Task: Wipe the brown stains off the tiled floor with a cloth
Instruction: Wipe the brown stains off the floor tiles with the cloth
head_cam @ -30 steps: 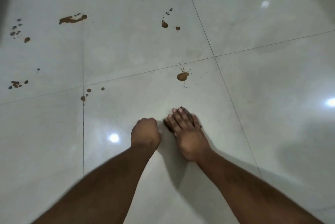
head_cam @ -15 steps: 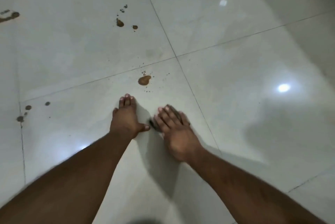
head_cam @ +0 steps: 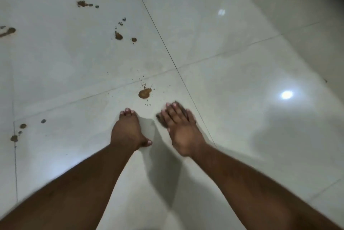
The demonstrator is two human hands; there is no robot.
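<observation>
Since a second ago the left hand [head_cam: 128,132] has uncurled from a fist to lie flat on the tiled floor [head_cam: 232,127], apart from the right hand [head_cam: 181,127], whose straight fingers press a dark cloth [head_cam: 161,118], mostly hidden. Every stain remains: the nearest brown stain [head_cam: 145,93] just ahead, others [head_cam: 118,35] farther off.
</observation>
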